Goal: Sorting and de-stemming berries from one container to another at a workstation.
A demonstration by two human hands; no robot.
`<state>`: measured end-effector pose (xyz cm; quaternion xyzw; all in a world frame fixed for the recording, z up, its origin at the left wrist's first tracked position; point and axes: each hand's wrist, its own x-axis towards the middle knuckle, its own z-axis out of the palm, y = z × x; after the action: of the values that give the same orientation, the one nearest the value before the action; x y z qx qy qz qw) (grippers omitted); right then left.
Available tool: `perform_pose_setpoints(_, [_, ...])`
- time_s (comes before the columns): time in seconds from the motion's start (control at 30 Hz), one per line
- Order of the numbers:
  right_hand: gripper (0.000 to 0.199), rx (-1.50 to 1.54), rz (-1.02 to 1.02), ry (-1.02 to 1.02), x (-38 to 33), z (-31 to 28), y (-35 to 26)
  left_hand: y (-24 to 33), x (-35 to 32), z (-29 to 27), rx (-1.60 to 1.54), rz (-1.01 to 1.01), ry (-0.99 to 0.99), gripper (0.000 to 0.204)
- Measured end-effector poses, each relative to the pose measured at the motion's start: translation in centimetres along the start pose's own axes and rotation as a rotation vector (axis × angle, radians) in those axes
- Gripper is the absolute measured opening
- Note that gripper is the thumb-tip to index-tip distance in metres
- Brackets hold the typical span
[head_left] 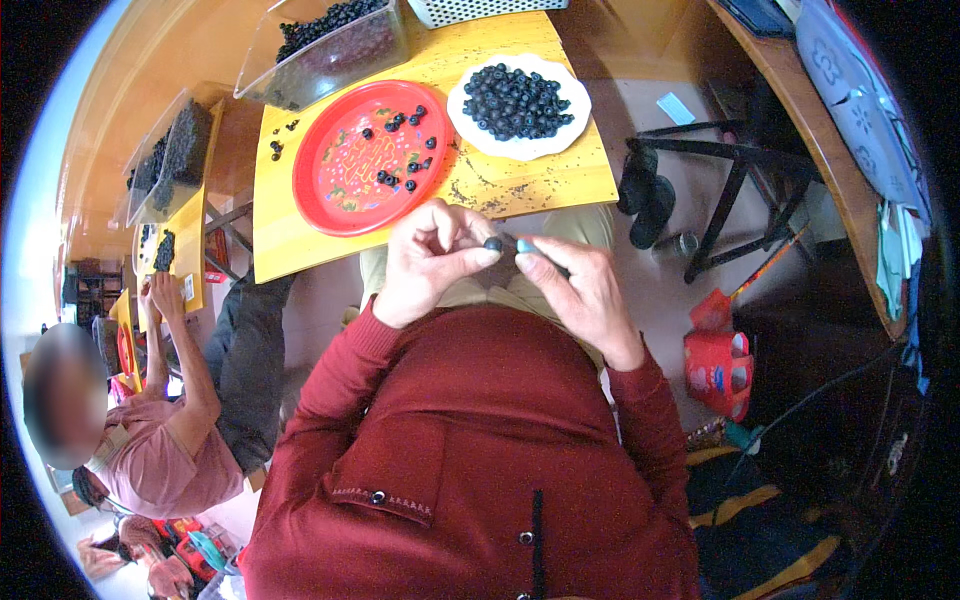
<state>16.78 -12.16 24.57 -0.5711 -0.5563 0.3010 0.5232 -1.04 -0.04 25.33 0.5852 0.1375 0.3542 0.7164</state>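
Observation:
Just past the near table edge, my left hand point(432, 258) pinches one small dark round bead-like ball point(493, 243) between thumb and fingertips. My right hand point(585, 295) is closed beside it on a small tool with a blue end point(526, 246), whose kind I cannot make out. Beyond my left hand lies a red round tray point(320, 205) with several dark balls scattered in it. A white scalloped plate point(520, 148) to its right carries a heap of similar balls.
Dark crumbs litter the yellow table point(530, 190). A clear plastic bin point(330, 75) of dark pieces and a white perforated basket point(485, 10) stand at the back. On the left, another person point(170, 420) works at a second table. A black-legged stand point(735, 160) is at right.

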Motion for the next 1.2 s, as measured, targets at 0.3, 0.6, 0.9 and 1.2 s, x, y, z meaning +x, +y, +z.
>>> perform_pose_setpoints(0.3, [0.039,0.132,0.185,0.087,-0.4,-0.9,-0.6,0.2,0.2,0.6,-0.021,-0.004,-0.022,0.037])
perform_pose_setpoints(0.6, [0.035,0.283,0.131,-0.012,0.4,0.3,-1.1,0.1,0.4,1.3,0.062,0.026,-0.037,0.035])
perform_pose_setpoints(0.9, [0.023,0.549,0.233,0.036,0.9,0.7,0.1,0.3,0.4,0.7,0.092,0.043,-0.073,0.037])
perform_pose_setpoints(1.2, [0.022,0.334,0.310,0.090,-0.2,1.1,2.7,-0.6,2.4,-5.2,0.719,0.001,0.192,0.014])
